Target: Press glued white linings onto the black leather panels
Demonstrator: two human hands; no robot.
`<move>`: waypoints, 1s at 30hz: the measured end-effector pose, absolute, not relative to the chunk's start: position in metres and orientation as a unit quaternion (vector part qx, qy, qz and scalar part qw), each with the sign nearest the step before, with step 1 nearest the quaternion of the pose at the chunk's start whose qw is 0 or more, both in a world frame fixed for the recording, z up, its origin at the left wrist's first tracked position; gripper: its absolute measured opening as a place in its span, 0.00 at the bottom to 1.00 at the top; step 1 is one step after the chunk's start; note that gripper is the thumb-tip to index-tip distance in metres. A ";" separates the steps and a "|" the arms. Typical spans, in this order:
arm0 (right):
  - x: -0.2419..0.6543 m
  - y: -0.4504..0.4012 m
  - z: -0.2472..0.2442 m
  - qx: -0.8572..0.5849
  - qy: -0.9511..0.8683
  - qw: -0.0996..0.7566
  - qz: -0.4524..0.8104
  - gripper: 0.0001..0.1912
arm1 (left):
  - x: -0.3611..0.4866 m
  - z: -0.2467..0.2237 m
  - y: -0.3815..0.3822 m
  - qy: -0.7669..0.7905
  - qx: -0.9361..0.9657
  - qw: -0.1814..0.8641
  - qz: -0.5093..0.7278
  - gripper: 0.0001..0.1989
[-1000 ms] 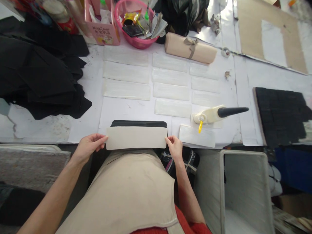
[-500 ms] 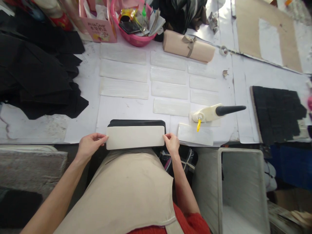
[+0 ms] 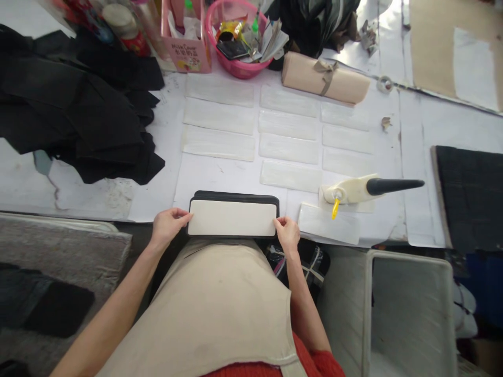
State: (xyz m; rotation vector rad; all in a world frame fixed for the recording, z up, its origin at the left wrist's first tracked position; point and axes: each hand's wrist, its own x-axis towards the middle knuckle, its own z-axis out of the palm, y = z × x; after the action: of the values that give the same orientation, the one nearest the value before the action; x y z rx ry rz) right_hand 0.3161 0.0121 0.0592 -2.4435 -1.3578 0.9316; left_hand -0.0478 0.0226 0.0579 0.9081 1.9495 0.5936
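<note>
"What's on my table (image 3: 220, 175)?"

"A heap of black sheets (image 3: 78, 104) at your left, and a black stack (image 3: 237, 197) at the near edge, right in front of you. On that stack lies your pale panel (image 3: 231, 218)."

"Has the panel shifted?"

"Yes. A second ago it reached the stack's left and lower edges; now you have a dark border showing all around it, widest along the far side."

"And my hands?"

"Still one at each end. Your left hand (image 3: 167, 228) has thumb and finger closed on the panel's left end, and your right hand (image 3: 288, 234) pinches the right end. I can't tell whether you grip the black layer too."

"Anything smaller?"

"The yellow tip (image 3: 335, 208), off to your right, still points toward you."
</note>
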 end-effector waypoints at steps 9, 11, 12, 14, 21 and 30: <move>0.315 0.014 0.058 -0.826 -0.464 0.091 0.307 0.12 | -0.044 0.054 0.025 0.796 0.392 0.401 0.227 0.17; 0.315 0.015 0.057 -0.827 -0.464 0.088 0.304 0.12 | -0.044 0.053 0.026 0.800 0.390 0.398 0.220 0.17; 0.314 0.015 0.057 -0.828 -0.464 0.086 0.303 0.12 | -0.044 0.052 0.026 0.802 0.390 0.396 0.216 0.17; 0.314 0.016 0.057 -0.830 -0.462 0.082 0.302 0.12 | -0.044 0.052 0.027 0.806 0.394 0.390 0.208 0.16; 0.313 0.016 0.056 -0.831 -0.462 0.080 0.299 0.12 | -0.044 0.048 0.029 0.811 0.416 0.370 0.181 0.16; 0.312 0.015 0.052 -0.830 -0.462 0.097 0.298 0.10 | -0.052 0.037 0.027 0.809 0.428 0.366 0.167 0.17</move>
State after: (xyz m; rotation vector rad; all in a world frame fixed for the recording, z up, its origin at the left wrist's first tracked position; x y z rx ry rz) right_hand 0.3121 0.0150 0.0519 -2.4563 -1.3695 0.8814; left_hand -0.0518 0.0269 0.0370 1.1012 2.0801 0.4282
